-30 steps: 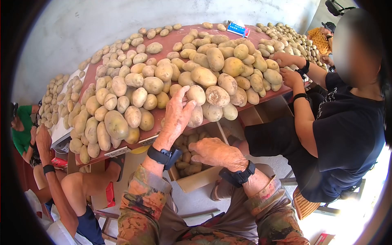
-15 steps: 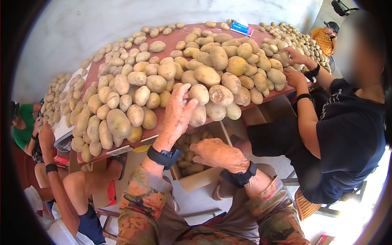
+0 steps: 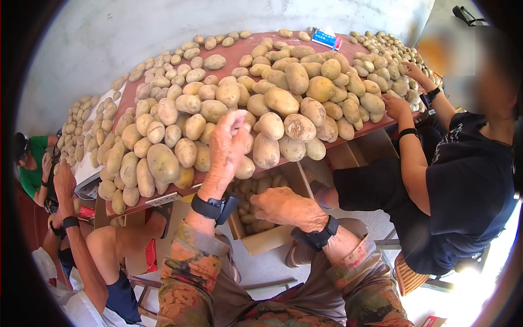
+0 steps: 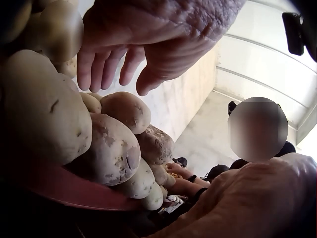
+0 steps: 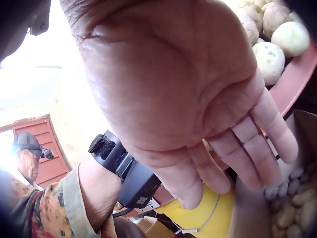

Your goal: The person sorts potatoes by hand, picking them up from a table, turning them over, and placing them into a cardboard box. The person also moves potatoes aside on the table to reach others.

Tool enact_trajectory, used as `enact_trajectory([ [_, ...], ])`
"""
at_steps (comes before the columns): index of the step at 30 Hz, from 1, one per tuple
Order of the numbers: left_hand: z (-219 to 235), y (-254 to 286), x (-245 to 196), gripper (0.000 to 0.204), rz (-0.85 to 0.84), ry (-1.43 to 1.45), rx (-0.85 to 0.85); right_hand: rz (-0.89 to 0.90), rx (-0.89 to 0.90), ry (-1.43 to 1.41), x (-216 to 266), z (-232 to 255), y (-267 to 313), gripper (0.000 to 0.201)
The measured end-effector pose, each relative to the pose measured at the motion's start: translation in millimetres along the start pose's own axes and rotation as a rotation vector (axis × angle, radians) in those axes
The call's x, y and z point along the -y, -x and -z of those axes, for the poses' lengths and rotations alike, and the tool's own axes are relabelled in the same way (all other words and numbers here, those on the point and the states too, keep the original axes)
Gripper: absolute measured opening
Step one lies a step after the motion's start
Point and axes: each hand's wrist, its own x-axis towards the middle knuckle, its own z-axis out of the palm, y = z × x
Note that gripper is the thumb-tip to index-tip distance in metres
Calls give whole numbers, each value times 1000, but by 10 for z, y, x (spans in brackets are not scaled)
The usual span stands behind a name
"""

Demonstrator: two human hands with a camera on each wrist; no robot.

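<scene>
A heap of potatoes [image 3: 280, 102] covers the red table. My left hand [image 3: 227, 146] hovers at the heap's front edge, fingers loosely bent and nothing in them. In the left wrist view, the fingertips [image 4: 142, 85] hang just over a small rounded potato [image 4: 126, 111], with a scabby-skinned potato [image 4: 156, 144] behind it. Lower down, my right hand [image 3: 287, 207] is held over a cardboard box [image 3: 267, 240] partly filled with potatoes. Seen from the right wrist, its palm [image 5: 178, 74] is bare and its fingers are relaxed.
On the right, a person in a black shirt [image 3: 463, 180] reaches into the potatoes. Another person's arm [image 3: 81, 240] is at the left. A blue tissue box [image 3: 326, 39] stands at the table's back. Something yellow [image 5: 208, 213] lies below the table edge.
My left hand has drawn left, away from the rounded potato its fingers were at. My right hand stays nearly still. The neighbour's far hand has reached farther across the pile.
</scene>
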Motion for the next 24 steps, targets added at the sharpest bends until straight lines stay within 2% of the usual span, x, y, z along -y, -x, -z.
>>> enact_trajectory([
  [8,289,-49,96,23,28,70,-95,5,4,16,12,-72,-20,28],
  [17,231,24,131,18,75,18,-37,33,11,33,-21,-123,-45,28],
  [22,263,57,-19,20,29,-100,39,-21,72,129,21,-138,-122,28],
  [24,272,43,121,21,19,-127,56,-60,86,117,75,-94,-108,28],
])
